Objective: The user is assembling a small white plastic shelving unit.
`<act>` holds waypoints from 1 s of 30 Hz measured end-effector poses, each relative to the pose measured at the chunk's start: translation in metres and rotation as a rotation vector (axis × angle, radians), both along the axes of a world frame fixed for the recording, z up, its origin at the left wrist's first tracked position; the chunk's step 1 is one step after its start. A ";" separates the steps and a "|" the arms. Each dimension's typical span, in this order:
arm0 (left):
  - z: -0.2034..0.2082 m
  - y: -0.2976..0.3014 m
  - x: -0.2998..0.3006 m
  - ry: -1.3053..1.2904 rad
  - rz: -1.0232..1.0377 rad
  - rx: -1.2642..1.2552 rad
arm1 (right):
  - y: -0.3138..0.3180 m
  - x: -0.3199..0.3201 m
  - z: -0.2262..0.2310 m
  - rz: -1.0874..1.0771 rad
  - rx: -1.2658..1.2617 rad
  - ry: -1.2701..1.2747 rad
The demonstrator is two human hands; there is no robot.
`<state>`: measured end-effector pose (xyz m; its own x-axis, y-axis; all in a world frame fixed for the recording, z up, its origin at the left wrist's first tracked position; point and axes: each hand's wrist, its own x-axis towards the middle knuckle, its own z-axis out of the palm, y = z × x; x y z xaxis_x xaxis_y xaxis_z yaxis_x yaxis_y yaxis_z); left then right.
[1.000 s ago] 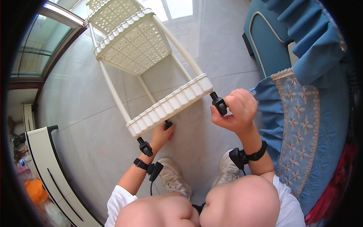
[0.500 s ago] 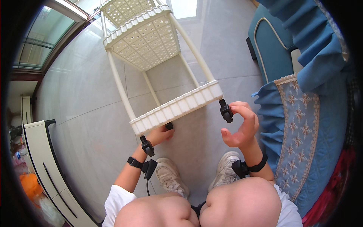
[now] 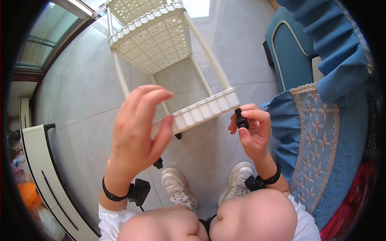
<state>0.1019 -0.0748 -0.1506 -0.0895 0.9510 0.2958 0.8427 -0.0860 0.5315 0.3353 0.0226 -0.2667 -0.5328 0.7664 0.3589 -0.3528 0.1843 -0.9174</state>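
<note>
A cream plastic tiered rack [image 3: 207,109] lies tipped toward me, its wheeled end nearest. My right hand [image 3: 257,130] pinches a black caster [image 3: 241,120] at the rack's near right corner between thumb and fingers. In front of the near left corner is my left hand [image 3: 134,128], raised with thumb and fingers apart and nothing in them. It covers part of the rack's edge and left post; whether it touches the rack I cannot tell. Below that hand a second caster [image 3: 158,163] shows partly, and a third caster [image 3: 178,135] pokes out beneath the edge.
My white shoes [image 3: 179,186] stand on the grey tiled floor [image 3: 92,140] close to the rack. Along the right hang a blue ruffled cover [image 3: 317,132] and a teal padded piece of furniture [image 3: 287,48]. A cream cabinet [image 3: 52,180] is at left.
My left hand has come up from below the rack's near edge to in front of its left corner. My right hand has closed around the right caster.
</note>
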 end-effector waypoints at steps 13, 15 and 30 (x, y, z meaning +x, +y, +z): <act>-0.019 0.015 0.029 0.231 -0.153 -0.271 | 0.008 0.009 0.010 -0.312 1.159 -0.503; -0.018 0.015 0.028 0.217 -0.147 -0.268 | 0.005 0.009 0.013 -0.296 1.180 -0.534; -0.021 0.014 0.025 0.253 -0.141 -0.265 | 0.002 0.013 -0.004 -0.411 1.068 -0.500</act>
<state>0.1273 -0.0613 -0.1717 0.0913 0.9952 0.0343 0.9396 -0.0975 0.3281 0.3481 0.0242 -0.2706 -0.5803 0.3589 0.7311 0.2512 0.9328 -0.2585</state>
